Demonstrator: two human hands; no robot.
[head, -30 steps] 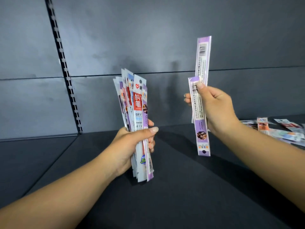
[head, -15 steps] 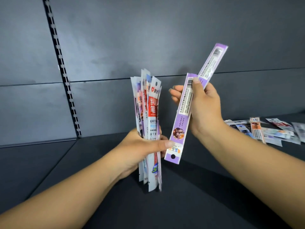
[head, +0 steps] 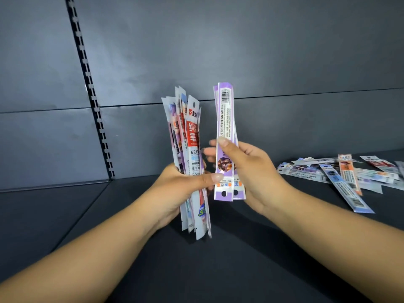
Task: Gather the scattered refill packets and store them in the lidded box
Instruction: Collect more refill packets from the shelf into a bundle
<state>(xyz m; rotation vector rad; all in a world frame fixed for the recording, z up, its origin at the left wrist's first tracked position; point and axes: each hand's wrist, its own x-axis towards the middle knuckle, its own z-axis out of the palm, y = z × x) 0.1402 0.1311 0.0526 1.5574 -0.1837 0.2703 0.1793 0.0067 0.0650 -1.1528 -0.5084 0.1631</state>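
Note:
My left hand (head: 181, 189) grips an upright bundle of several long refill packets (head: 190, 136), the front one red and white. Just to its right, my right hand (head: 249, 169) pinches two purple and white packets (head: 225, 119), held upright and stacked on each other, thumb on the front one. The two handfuls stand close together, a small gap between them. Several more packets (head: 341, 173) lie scattered flat on the dark shelf at the right. No lidded box is in view.
The dark shelf floor (head: 196, 270) spreads below my arms. A grey back panel rises behind, with a slotted black upright strip (head: 91, 101) running down at the left. The scattered packets reach to the right edge of the view.
My right hand has come left and turned its two purple packets from splayed and tilted to upright and stacked, close beside the bundle. My left hand shifted slightly right with its bundle.

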